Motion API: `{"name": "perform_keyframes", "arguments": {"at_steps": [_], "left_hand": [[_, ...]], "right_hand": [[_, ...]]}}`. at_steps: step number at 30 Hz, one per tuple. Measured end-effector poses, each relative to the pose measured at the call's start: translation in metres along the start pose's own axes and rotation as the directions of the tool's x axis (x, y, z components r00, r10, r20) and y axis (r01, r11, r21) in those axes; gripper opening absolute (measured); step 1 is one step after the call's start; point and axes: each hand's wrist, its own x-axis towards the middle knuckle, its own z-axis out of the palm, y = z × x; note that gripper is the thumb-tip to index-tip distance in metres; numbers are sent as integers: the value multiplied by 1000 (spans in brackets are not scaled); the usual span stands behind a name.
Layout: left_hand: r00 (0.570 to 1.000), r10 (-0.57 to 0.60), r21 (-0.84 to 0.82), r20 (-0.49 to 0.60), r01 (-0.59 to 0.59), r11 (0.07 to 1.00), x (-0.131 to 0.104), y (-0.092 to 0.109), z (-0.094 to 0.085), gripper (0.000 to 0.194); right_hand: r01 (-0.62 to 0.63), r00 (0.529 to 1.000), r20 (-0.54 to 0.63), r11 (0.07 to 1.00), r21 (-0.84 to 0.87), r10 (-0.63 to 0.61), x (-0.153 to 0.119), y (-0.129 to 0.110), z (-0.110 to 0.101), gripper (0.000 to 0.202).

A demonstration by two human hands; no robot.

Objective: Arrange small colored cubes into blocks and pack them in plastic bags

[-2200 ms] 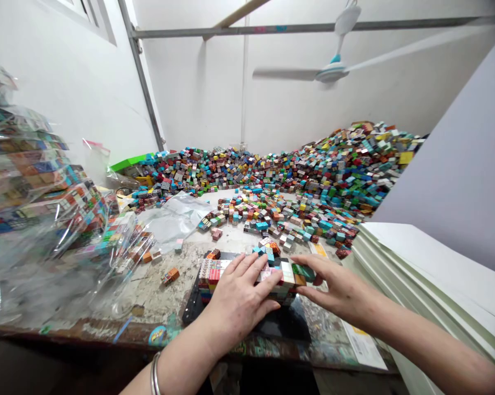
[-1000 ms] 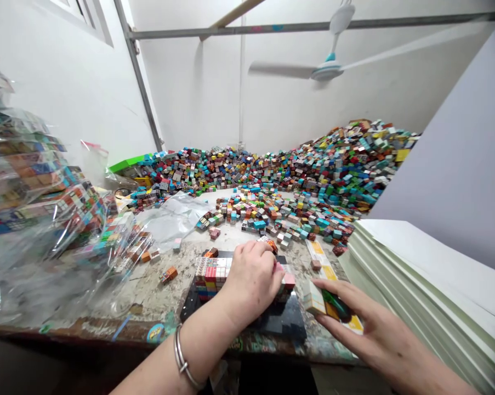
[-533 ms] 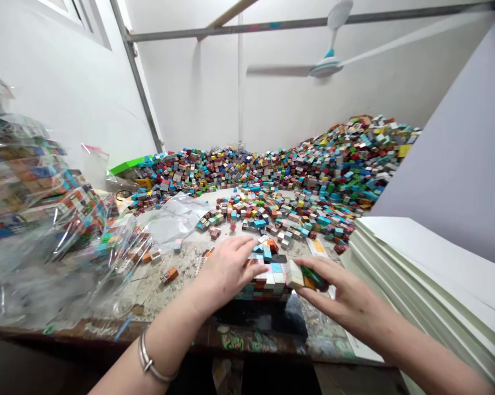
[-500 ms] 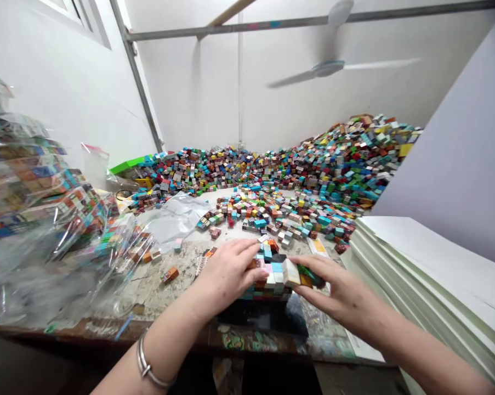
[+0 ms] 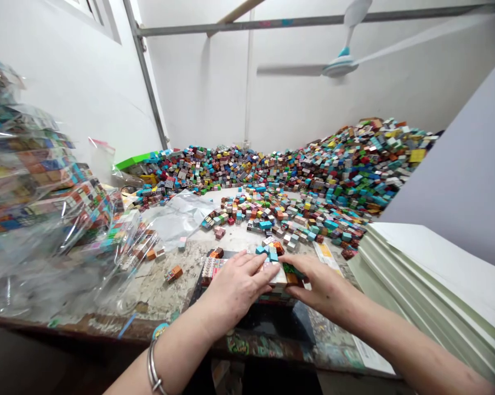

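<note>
A stack of small coloured blocks (image 5: 277,296) sits on a black tray (image 5: 267,321) near the table's front edge. Fingers stretched out, my left hand (image 5: 234,285) lies over the top of the stack and hides much of it. At the stack's right end, my right hand (image 5: 313,277) has its thumb and fingers closed around a dark green and brown block (image 5: 291,276). Loose turquoise blocks (image 5: 267,252) rest just behind my fingertips. A white gridded block piece (image 5: 210,269) shows at the tray's left side.
A large heap of coloured blocks (image 5: 354,170) runs along the back wall, spilling toward the middle. Plastic-bagged blocks (image 5: 29,164) are piled at left, near a flat clear bag (image 5: 177,216). White sheets (image 5: 428,274) are stacked at right. One orange block (image 5: 174,274) lies alone.
My left hand has flattened and slid right over the stack, covering its top. The pale block my right hand held at the right end now sits against the row. The view has shifted slightly.
</note>
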Motion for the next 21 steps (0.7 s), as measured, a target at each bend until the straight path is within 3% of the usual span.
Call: {"name": "perform_keyframes", "arguments": {"at_steps": [4,8,13,21], "left_hand": [[1000,-9,6,22,9,1000,-1,0,-2,34],[998,-18,33,66,15,999,2,1,-6,39],[998,57,85,25,-59,995,12,11,2,52],[998,61,56,10,-62,996,14,18,17,48]], "right_hand": [[-97,995,-21,992,82,99,-11,1,-10,47],[-217,975,-19,967,133,222,-20,3,-20,35],[-222,974,-3,963,155,225,-19,6,-17,31],[-141,985,-74,977,159,154,-17,12,-9,24]]}}
